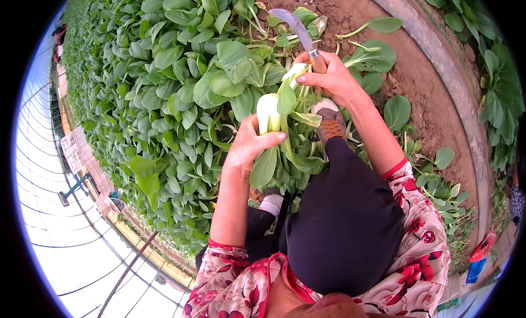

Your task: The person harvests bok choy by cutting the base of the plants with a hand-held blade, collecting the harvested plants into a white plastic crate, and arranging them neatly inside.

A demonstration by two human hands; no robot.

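My left hand (257, 143) grips a head of bok choy by its pale base (268, 110), with its green leaves (265, 168) hanging down over my shins. In my right hand (328, 77) is the wooden handle of a curved harvesting knife (299, 30), its blade pointing up and away from me. The thumb and fingers of that same hand also pinch loose outer leaf stalks (294, 73) beside the bok choy base. Some of these stalks overlap the head, so whether they are fully detached is hidden.
Dense bok choy plants (164, 79) fill the bed on the left. Plucked leaves (372, 57) lie on the brown soil (427, 92) at right, bounded by a curved concrete edging (448, 59). My shoe (331, 120) stands just below the hands. A red and blue object (481, 252) lies far right.
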